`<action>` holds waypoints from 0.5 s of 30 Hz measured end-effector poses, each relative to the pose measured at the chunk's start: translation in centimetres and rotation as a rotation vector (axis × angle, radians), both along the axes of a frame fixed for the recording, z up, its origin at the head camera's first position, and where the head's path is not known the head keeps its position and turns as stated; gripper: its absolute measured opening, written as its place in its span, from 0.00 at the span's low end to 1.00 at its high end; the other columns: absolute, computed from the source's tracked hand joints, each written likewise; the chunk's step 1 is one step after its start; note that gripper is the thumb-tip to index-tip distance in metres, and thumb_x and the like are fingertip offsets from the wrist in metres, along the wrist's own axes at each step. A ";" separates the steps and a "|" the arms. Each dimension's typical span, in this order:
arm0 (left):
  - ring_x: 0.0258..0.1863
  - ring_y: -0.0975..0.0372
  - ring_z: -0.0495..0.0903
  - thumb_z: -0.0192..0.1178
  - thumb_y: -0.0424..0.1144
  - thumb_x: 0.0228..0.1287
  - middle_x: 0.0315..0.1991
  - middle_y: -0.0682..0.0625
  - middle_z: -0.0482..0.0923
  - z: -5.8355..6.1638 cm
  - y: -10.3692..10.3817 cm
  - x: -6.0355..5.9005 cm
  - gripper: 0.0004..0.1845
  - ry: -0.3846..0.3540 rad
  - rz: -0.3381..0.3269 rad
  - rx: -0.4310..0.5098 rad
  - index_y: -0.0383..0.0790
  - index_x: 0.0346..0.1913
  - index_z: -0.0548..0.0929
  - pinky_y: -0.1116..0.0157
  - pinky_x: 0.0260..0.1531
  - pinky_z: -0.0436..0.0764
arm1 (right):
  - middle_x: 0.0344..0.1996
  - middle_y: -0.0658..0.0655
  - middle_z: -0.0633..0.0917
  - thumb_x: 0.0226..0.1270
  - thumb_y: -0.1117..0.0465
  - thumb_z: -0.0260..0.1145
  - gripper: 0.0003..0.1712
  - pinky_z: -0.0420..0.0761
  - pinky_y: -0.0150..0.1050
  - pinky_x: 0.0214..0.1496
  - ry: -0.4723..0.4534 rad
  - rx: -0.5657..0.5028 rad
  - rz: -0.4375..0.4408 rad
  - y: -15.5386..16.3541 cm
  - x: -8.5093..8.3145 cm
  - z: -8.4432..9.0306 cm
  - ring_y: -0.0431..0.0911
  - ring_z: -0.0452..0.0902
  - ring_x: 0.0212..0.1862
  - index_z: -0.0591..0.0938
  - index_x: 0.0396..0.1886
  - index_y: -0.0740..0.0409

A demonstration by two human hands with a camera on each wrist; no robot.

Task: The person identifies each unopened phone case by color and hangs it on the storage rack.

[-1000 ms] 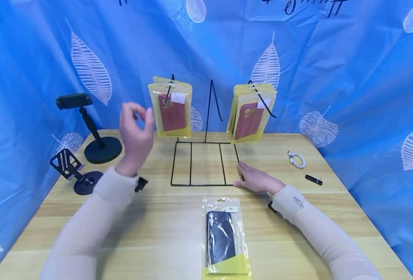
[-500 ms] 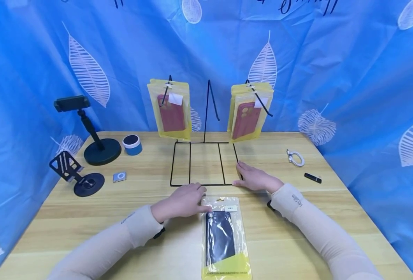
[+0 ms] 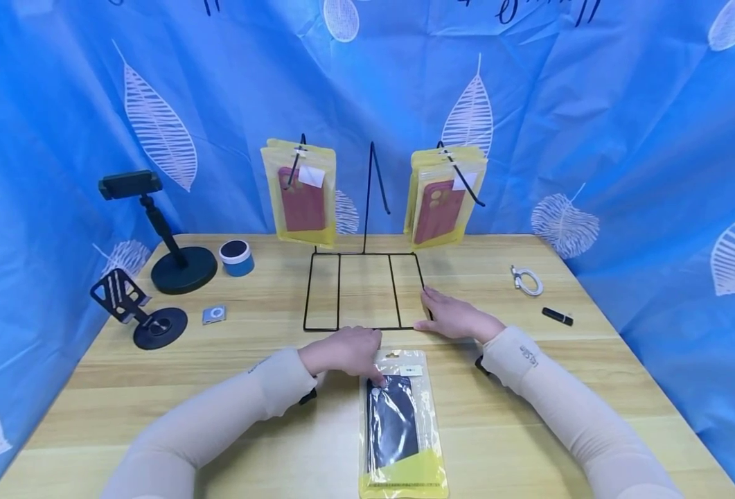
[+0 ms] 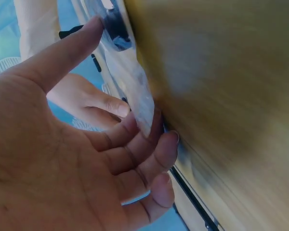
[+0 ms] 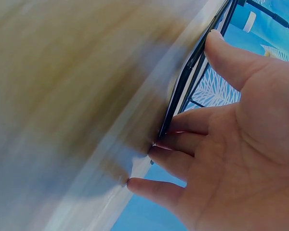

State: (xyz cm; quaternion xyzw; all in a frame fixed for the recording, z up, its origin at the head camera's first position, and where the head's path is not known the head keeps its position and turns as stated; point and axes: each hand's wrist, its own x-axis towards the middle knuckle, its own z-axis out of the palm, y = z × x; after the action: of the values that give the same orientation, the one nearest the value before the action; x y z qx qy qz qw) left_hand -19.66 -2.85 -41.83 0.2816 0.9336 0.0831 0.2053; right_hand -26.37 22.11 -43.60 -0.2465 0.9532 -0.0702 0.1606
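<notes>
A bagged dark phone case (image 3: 392, 423) lies flat on the wooden table in front of a black wire display rack (image 3: 339, 291). My left hand (image 3: 348, 350) holds its upper end, thumb on the case and fingers curled at the bag's top edge. In the left wrist view, the clear bag (image 4: 132, 82) passes between that thumb and the fingers. My right hand (image 3: 457, 319) rests at the front right corner of the rack's base. Its thumb touches the black wire (image 5: 183, 79) in the right wrist view, with the other fingers fairly straight beside it.
Bagged red phone cases hang on the rack's left hook (image 3: 305, 201) and right hook (image 3: 440, 211); the middle hook (image 3: 381, 177) is bare. Left stand two phone stands (image 3: 183, 270) (image 3: 160, 328), a blue jar (image 3: 237, 258) and a small player (image 3: 214, 314). Right lie a white cable (image 3: 529, 283) and black stick (image 3: 557, 317).
My left hand has come down from beside the left hanging bags to the bag on the table, then slid right onto its upper end. The right hand stays at the rack's corner.
</notes>
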 end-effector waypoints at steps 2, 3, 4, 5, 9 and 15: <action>0.26 0.64 0.73 0.74 0.61 0.47 0.30 0.56 0.76 0.0 0.2 -0.1 0.30 -0.036 0.011 -0.002 0.42 0.43 0.78 0.68 0.25 0.75 | 0.79 0.68 0.48 0.74 0.36 0.52 0.50 0.52 0.54 0.80 0.000 -0.002 0.000 -0.1 0.0 0.1 0.61 0.45 0.79 0.50 0.78 0.68; 0.26 0.65 0.73 0.74 0.60 0.48 0.30 0.56 0.76 0.0 0.2 -0.2 0.30 -0.051 0.015 0.000 0.42 0.43 0.78 0.68 0.26 0.75 | 0.79 0.68 0.48 0.74 0.36 0.52 0.50 0.52 0.55 0.80 0.002 -0.002 0.002 -0.1 0.1 0.1 0.61 0.45 0.79 0.50 0.78 0.69; 0.27 0.65 0.72 0.74 0.59 0.49 0.30 0.57 0.76 0.1 0.3 -0.3 0.28 -0.066 0.016 0.001 0.42 0.43 0.78 0.69 0.27 0.74 | 0.79 0.68 0.48 0.74 0.37 0.52 0.50 0.52 0.55 0.80 0.002 -0.004 -0.001 -0.1 0.1 0.2 0.61 0.45 0.79 0.50 0.78 0.69; 0.26 0.65 0.72 0.74 0.58 0.49 0.30 0.57 0.76 0.1 0.3 -0.5 0.26 -0.084 0.021 0.009 0.43 0.42 0.78 0.69 0.27 0.74 | 0.78 0.69 0.48 0.74 0.37 0.53 0.50 0.52 0.55 0.80 0.002 -0.005 -0.002 -0.1 0.1 0.2 0.61 0.45 0.79 0.50 0.78 0.69; 0.25 0.66 0.69 0.74 0.53 0.53 0.27 0.58 0.73 -0.1 0.2 -1.0 0.19 -0.128 0.020 0.037 0.46 0.34 0.76 0.70 0.26 0.70 | 0.78 0.69 0.48 0.74 0.37 0.53 0.50 0.52 0.55 0.79 0.002 -0.004 -0.009 -0.2 0.1 0.3 0.62 0.45 0.79 0.50 0.78 0.69; 0.25 0.66 0.69 0.73 0.50 0.55 0.26 0.58 0.73 -0.5 0.0 -1.2 0.16 -0.118 -0.001 0.050 0.45 0.34 0.78 0.69 0.27 0.71 | 0.79 0.69 0.48 0.74 0.37 0.53 0.50 0.53 0.55 0.79 -0.007 -0.010 -0.014 -0.2 0.3 0.4 0.62 0.45 0.79 0.50 0.78 0.68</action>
State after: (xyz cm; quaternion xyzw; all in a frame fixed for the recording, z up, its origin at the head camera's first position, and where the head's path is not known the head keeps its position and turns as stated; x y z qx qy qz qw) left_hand -20.85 -2.85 -42.29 0.2816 0.9175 0.1228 0.2527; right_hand -26.09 21.89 -43.25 -0.2404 0.9539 -0.0770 0.1621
